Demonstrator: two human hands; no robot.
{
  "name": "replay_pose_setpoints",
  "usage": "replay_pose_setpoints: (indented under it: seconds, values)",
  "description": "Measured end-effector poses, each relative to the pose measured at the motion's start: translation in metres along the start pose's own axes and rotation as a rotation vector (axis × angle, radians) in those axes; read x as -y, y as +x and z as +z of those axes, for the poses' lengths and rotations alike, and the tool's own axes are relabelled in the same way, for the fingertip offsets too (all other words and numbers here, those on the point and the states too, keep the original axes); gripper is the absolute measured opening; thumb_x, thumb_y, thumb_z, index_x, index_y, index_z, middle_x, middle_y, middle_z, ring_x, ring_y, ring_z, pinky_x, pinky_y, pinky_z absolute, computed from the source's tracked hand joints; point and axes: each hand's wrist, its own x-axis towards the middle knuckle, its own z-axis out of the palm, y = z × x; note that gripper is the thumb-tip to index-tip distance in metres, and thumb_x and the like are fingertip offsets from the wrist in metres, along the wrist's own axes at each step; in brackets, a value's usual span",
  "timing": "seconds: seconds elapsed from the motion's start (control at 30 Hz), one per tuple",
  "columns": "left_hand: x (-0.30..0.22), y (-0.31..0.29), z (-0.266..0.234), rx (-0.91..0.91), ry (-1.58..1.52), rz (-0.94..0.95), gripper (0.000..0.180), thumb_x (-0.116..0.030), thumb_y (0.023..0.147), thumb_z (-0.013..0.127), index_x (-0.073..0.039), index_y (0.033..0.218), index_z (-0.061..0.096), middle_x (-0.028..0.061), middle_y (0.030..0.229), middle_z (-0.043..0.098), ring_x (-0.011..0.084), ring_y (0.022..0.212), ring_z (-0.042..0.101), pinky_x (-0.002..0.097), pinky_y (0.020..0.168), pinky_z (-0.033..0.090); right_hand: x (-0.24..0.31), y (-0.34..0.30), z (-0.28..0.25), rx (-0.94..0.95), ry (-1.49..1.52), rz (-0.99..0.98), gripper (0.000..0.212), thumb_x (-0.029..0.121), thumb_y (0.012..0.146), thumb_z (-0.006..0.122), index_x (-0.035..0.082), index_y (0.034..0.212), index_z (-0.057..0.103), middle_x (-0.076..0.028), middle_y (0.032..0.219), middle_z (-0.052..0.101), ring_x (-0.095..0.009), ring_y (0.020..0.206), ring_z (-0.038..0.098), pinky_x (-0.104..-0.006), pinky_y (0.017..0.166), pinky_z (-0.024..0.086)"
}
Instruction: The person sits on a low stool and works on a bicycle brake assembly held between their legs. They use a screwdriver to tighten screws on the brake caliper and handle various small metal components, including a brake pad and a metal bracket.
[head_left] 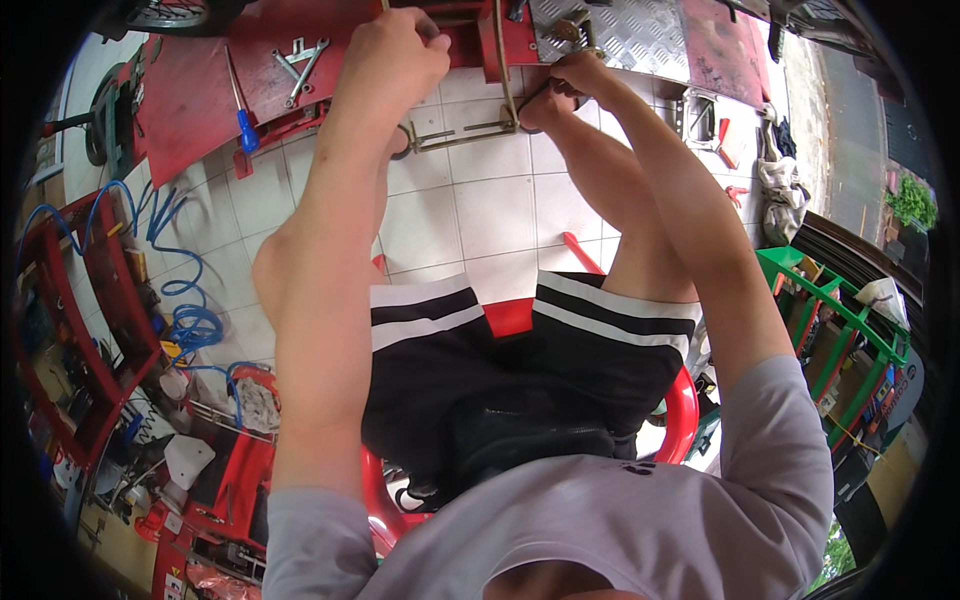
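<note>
Below you, your black shorts (500,390) rest on a red stool (683,415) over a white tiled floor (430,220). Between your feet, a thin metal frame (502,65) reaches toward the red desk (190,95). At the desk's near edge, your right hand (580,78) has its fingers bent downward, just beside a brass-coloured fitting (572,30); their grip cannot be verified. Your left hand (408,52) is over the edge, fingers curled, contents hidden. Step in hand, as judged: two-handed work at this edge; the next move calls for steady, even control by both hands. Farther left, a blue-handled screwdriver (248,130) and wrenches (308,75) lie unheld. The fitting sits by the checkered metal plate (645,40).
</note>
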Motion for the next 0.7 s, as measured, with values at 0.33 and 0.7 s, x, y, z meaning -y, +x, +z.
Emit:
replay_pose_setpoints:
  seconds: [0.33, 0.7]
  values:
    - [-0.006, -0.008, -0.015, -0.06, -0.121, 0.073, 0.028, -0.026, 0.087, 0.062, -0.004, 0.102, 0.068, 0.0137, 0.095, 0.07, 0.0284, 0.091, 0.066, 0.0397, 0.084, 0.05, -0.054, 0.042, 0.013, 0.277, -0.492, -0.005, 0.028, 0.029, 0.082, 0.055, 0.009, 0.082, 0.074, -0.011, 0.077, 0.07, -0.023, 0.081, 0.07, -0.0417, 0.075, 0.055]
    - [-0.002, -0.007, -0.005, -0.021, -0.139, 0.086, 0.037, -0.031, 0.09, 0.063, 0.0, 0.111, 0.065, 0.013, 0.096, 0.071, 0.0212, 0.082, 0.068, 0.0347, 0.077, 0.052, -0.028, 0.084, 0.03, -0.665, -0.479, -0.335, 0.024, 0.023, 0.079, 0.069, 0.014, 0.102, 0.071, -0.015, 0.102, 0.07, -0.036, 0.098, 0.065, -0.045, 0.086, 0.053]
